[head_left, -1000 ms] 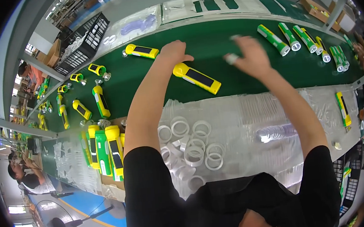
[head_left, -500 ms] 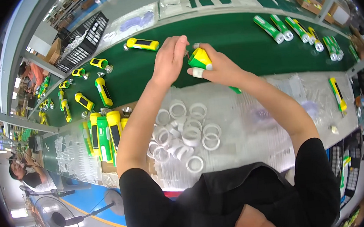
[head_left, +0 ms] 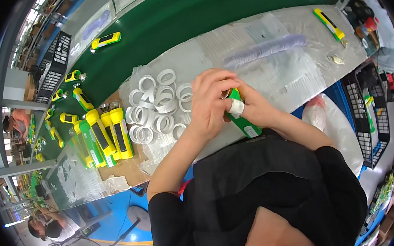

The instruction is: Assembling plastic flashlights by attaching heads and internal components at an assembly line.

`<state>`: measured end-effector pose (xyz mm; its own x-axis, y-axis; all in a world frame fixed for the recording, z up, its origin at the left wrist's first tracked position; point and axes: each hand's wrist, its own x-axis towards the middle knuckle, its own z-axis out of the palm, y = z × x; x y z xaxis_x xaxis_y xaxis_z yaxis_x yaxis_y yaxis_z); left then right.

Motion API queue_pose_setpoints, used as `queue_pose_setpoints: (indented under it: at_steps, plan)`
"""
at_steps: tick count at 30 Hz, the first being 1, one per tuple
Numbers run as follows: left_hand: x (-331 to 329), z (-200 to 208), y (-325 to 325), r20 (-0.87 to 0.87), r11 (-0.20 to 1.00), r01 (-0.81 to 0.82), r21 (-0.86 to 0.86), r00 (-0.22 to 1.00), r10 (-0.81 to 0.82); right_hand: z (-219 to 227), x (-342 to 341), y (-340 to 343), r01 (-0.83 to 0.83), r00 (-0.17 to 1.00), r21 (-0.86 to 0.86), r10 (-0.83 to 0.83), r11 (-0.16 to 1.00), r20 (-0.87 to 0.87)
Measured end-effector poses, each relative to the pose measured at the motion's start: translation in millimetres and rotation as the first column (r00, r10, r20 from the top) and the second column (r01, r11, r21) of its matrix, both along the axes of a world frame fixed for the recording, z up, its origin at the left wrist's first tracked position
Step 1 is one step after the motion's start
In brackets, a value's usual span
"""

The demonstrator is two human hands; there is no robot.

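Close to my body, both hands meet around a green flashlight (head_left: 246,127); its lower body sticks out below them toward my apron. My right hand (head_left: 259,108) is wrapped around the body, with white tape on its thumb. Fingers of my left hand (head_left: 208,104) curl over the flashlight's upper end, which they mostly hide. Just left of my left hand lies a loose pile of white plastic rings (head_left: 163,100) on the plastic-covered worktop. Beyond the rings, several yellow and green flashlights (head_left: 100,133) lie side by side on cardboard.
A green conveyor belt (head_left: 166,36) curves past the worktop, carrying more flashlights. A row of clear round lenses (head_left: 265,51) lies beyond my right hand, and a single flashlight (head_left: 329,23) is farther right. Black crates (head_left: 367,113) stand at lower right. A person sits at far left.
My hands have come back from over the belt toward my body with the flashlight. My left hand now closes over its upper end. The whole view has shifted and turned.
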<state>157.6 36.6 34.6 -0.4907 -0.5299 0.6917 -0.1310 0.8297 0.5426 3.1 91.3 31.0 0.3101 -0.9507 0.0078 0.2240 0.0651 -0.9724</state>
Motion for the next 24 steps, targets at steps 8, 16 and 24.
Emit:
queue_pose_setpoints:
  at_steps: [8, 16, 24]
  plan:
    - [-31, -21, -8, -0.017, 0.962, -0.05, 0.267, 0.998, 0.056, -8, -28, 10, 0.107, 0.965, 0.115, -0.131, 0.988, 0.226]
    - [-47, -72, -63, 0.412, 0.945, -0.322, -0.049, 0.856, 0.313, -11, -56, 13, 0.196, 0.96, 0.08, -0.207, 0.977, 0.187]
    - [-34, -8, -26, 0.046, 0.949, -0.062, 0.309, 0.998, 0.05, -11, -59, 11, 0.177, 0.969, 0.064, -0.185, 0.982, 0.163]
